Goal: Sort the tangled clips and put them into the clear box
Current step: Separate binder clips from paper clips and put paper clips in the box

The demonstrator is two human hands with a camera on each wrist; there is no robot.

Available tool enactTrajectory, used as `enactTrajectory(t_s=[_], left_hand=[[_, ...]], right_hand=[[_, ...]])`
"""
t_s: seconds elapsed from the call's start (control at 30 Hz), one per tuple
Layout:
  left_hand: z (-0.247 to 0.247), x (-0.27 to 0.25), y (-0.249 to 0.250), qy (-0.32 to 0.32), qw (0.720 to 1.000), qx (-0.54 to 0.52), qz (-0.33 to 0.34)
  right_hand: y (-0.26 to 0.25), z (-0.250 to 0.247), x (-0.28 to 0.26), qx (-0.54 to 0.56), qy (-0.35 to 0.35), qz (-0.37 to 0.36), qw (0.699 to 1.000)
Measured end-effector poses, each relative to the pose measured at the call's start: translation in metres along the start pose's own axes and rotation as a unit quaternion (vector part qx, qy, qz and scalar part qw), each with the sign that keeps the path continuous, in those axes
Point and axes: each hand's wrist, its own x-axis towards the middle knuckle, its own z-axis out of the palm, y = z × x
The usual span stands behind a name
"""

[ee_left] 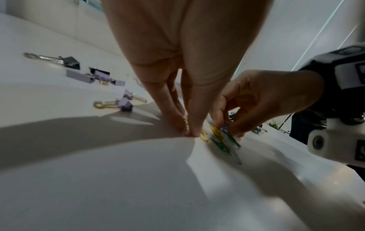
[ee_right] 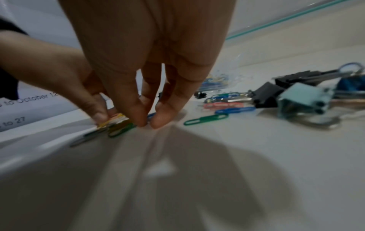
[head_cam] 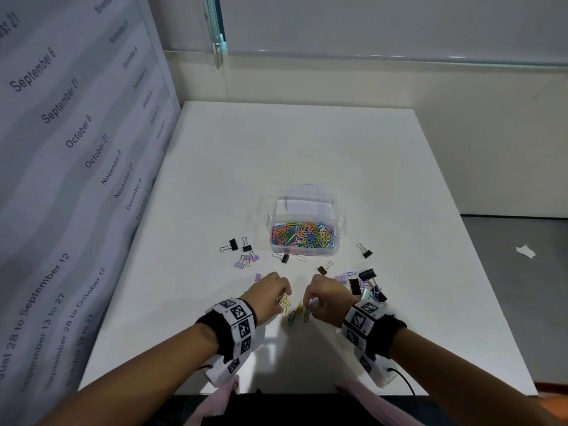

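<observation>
Left hand (ee_left: 177, 65) comes down from the top, fingertips (ee_left: 194, 131) pinched together right on the white table (ee_left: 118, 179), touching a yellow paper clip (ee_left: 204, 136). Just to the right, the right hand (ee_left: 256, 101) reaches in with curled fingers over a small tangle of yellow and green paper clips (ee_left: 223, 140). Off to the left lie lilac binder clips (ee_left: 123, 104), two near the hand and more farther back, with a black binder clip (ee_left: 69, 61) beyond them.

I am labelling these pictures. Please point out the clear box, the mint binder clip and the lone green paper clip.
clear box (head_cam: 338, 238), head view, right wall.
mint binder clip (ee_right: 302, 100), right wrist view, body.
green paper clip (ee_right: 205, 119), right wrist view, middle.
</observation>
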Motion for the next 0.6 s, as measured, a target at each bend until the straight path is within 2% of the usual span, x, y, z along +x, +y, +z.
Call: enactTrajectory(t_s=[0.23,0.4,0.6], left_hand=[[0.0,-0.001,0.014,0.0,1.0,0.016,0.004],[0.005,-0.008,0.014,-0.005,0.996,0.084,-0.009],[0.014,-0.001,0.013,0.015,0.999,0.043,0.0]], right_hand=[[-0.001,-0.009,0.001,0.017,0.038,-0.037,0.998],[0.008,-0.009,-0.001,-0.001,-0.008,-0.004,1.0],[-0.001,0.003,0.004,0.045,0.027,-0.029,0.998]])
